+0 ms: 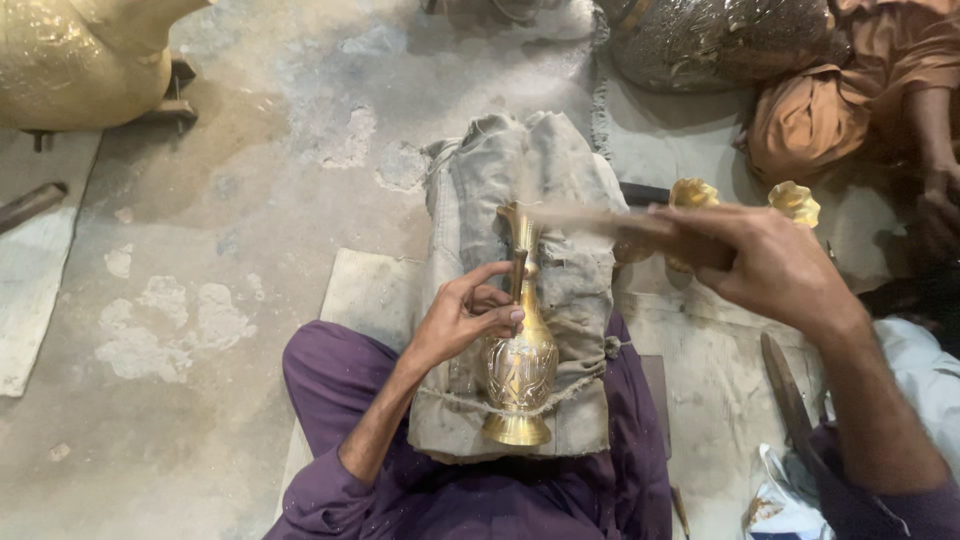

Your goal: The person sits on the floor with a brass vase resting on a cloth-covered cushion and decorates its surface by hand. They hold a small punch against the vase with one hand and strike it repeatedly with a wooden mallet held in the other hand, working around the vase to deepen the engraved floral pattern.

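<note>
Your left hand [462, 318] fingers gripped chisel [518, 278] against brass vase [520, 360] neck; right hand [765, 262] clasped blurred hammer [585, 217] above vase, axis pointing away.

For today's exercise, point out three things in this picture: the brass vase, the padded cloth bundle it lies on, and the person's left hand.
brass vase [520, 372]: head view, on its engraved round belly.
padded cloth bundle [575, 180]: head view, on its bare upper folds.
left hand [462, 318]: head view, on the back of the hand.
</note>
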Demonstrator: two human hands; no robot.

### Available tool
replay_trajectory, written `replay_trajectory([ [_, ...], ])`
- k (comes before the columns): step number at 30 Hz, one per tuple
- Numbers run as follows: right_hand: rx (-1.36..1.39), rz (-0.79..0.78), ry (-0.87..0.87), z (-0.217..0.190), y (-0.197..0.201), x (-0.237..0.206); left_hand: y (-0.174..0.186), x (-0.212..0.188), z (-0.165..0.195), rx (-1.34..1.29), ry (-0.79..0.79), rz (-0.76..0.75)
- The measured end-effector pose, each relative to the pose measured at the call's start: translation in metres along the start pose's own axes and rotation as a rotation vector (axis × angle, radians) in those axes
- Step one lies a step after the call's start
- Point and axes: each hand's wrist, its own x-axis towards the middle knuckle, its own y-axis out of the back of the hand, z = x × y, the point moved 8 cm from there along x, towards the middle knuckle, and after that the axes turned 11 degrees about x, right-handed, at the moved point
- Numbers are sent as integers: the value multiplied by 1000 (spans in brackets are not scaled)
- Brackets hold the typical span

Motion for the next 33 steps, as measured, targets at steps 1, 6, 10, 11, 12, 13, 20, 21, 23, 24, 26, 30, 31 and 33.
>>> replay_trajectory([
  [1,84,14,-44,5,0,-1,0,0,-1,-2,8,4],
  [6,-101,-216,-190,20,-19,-5,0,0,-2,-44,3,5],
  [10,117,-11,-7,5,-2,-2,1,1,-1,3,1,1],
  [11,183,-47,-34,6,-5,-3,1,1,-1,13,-3,-1],
  [12,251,-83,-61,7,-8,-4,1,1,0,24,-5,-5],
  [13,132,-129,-122,11,-12,-6,1,1,0,30,0,-9],
  [20,4,-87,-129,7,-5,-12,0,1,-2,-6,-12,-27],
  [21,-87,-126,-121,6,-8,-13,1,1,-2,-13,-15,-33],
  [23,20,3,-15,-3,0,-13,2,3,-2,14,-13,-40],
  [24,75,65,37,-7,3,-13,2,2,-3,24,-9,-41],
  [26,-7,-101,-125,6,-14,-16,1,2,-2,4,-21,-57],
  [30,94,68,-42,-1,-5,-24,3,2,-3,32,-25,-61],
  [31,53,-13,-85,2,-12,-26,3,1,-5,26,-19,-65],
  [33,-32,-165,-174,8,-23,-31,3,2,-6,17,-14,-71],
])
